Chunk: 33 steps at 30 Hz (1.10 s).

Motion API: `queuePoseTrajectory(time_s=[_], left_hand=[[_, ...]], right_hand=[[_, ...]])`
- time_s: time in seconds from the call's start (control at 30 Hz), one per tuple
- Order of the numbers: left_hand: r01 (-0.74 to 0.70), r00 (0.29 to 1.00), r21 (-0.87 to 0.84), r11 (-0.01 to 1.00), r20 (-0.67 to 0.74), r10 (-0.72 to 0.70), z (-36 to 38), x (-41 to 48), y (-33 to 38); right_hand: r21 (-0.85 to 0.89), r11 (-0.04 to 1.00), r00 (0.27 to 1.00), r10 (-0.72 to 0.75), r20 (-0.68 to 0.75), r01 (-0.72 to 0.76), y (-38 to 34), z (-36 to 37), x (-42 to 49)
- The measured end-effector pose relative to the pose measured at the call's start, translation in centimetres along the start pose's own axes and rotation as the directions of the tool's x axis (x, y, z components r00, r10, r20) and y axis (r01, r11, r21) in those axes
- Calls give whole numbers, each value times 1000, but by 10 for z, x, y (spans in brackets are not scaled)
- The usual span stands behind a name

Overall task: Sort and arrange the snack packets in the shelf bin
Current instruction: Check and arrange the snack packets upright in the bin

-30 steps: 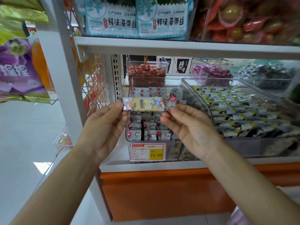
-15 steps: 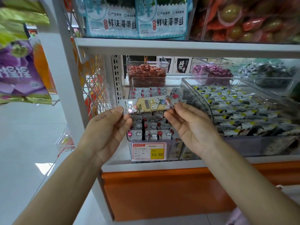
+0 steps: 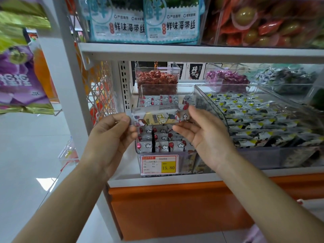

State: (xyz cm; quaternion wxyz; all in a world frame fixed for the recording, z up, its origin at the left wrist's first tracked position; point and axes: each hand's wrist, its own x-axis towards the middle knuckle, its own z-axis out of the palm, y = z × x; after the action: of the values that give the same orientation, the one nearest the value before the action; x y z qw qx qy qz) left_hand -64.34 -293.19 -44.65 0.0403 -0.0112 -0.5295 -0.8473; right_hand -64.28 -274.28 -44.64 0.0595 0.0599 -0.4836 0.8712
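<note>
the left hand (image 3: 112, 135) pinches the left end of a long snack packet (image 3: 157, 118) between thumb and curled fingers. the right hand (image 3: 205, 134) pinches the right end with thumb and fingertips, its other fingers loosely spread. the packet is held level in the air just in front of the clear shelf bin (image 3: 166, 85), over the rows of white packets (image 3: 163, 146) with red spots and cloud shapes lying in it. the held packet's print is too blurred to read. the bin's price tag (image 3: 160, 163) reads 15.80. the seaweed bags (image 3: 172, 25) on the shelf above read 鲜味海带丝.
</note>
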Motion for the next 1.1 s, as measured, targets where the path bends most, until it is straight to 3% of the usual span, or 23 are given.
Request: queuePoseTrajectory(time_s=[0.13,0.23,0.3,0.47,0.7,0.87,0.97,1.1], left_hand=[[-70,995,90,993,77,64,3,-3,2],[-27,989,45,999,143,20,4,-2,3],[-64,984,123,990,172,42,4,-3,2],[-172,981,336,926,142,131,7,-6,-2],[-319,945,541,778,246,216,7,-10,2],[-370,928,650,664,287,236,10,-13,4],[-359,933,670,650,253,254,12,-15,4],[-339,941,676,655,229,251,10,-12,8]], right_hand=[[-217,973,995,-93,-29,84,0,-6,1],[-279,955,993,-113,-29,100,0,-9,2],[-332,935,991,-132,-10,121,-1,-8,2],[-442,885,989,-138,56,149,0,-7,1],[-550,818,984,-177,39,169,-3,-7,1],[-709,629,935,-333,124,318,-3,-5,-2],[-752,529,905,-367,213,392,-3,-1,-6],[-755,503,896,-358,261,421,-3,2,-9]])
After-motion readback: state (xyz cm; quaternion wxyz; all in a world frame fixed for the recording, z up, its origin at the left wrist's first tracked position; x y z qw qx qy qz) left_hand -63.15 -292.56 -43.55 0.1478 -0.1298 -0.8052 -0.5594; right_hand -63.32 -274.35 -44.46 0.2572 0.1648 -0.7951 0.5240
